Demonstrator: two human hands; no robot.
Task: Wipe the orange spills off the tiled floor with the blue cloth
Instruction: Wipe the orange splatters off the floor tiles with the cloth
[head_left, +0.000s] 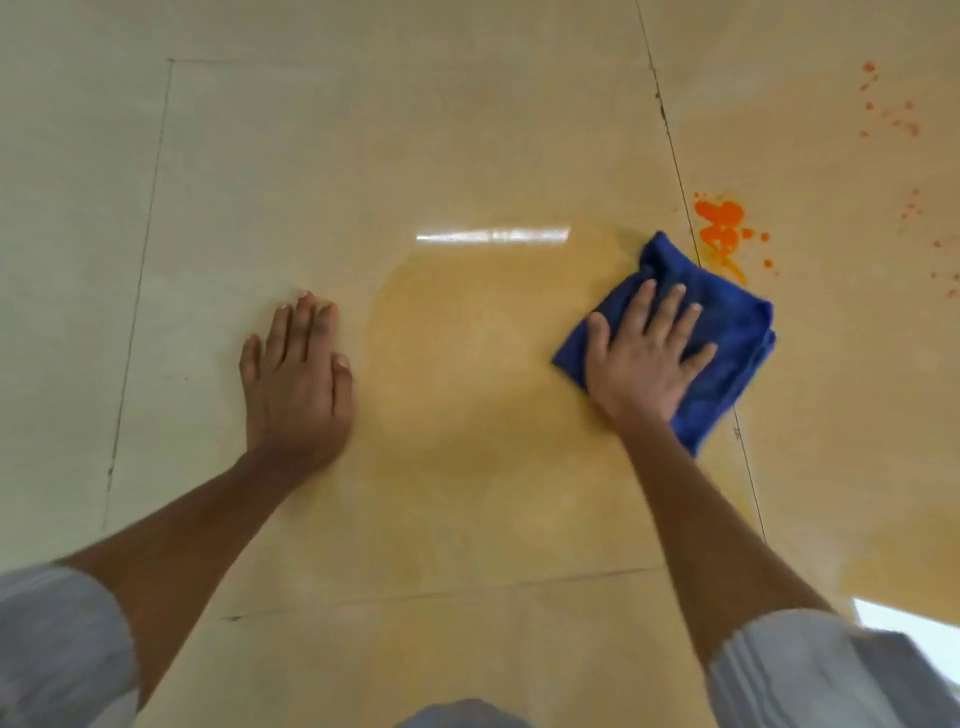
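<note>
A folded blue cloth (722, 343) lies on the glossy beige tiled floor (415, 156), over a grout line. My right hand (647, 353) presses flat on it with the fingers spread. Just beyond the cloth's far corner is a bright orange spill (719, 223) with small drops around it. Fainter orange specks (891, 111) dot the tile at the far right. A pale orange film (467, 374) covers the tile between my hands. My left hand (296, 374) rests flat on the floor, fingers straight, holding nothing.
Grout lines (140, 291) run along the left and right of the big tile. More faint orange specks (935, 249) sit at the right edge. My light sleeves (57, 644) and knee fill the bottom of the view.
</note>
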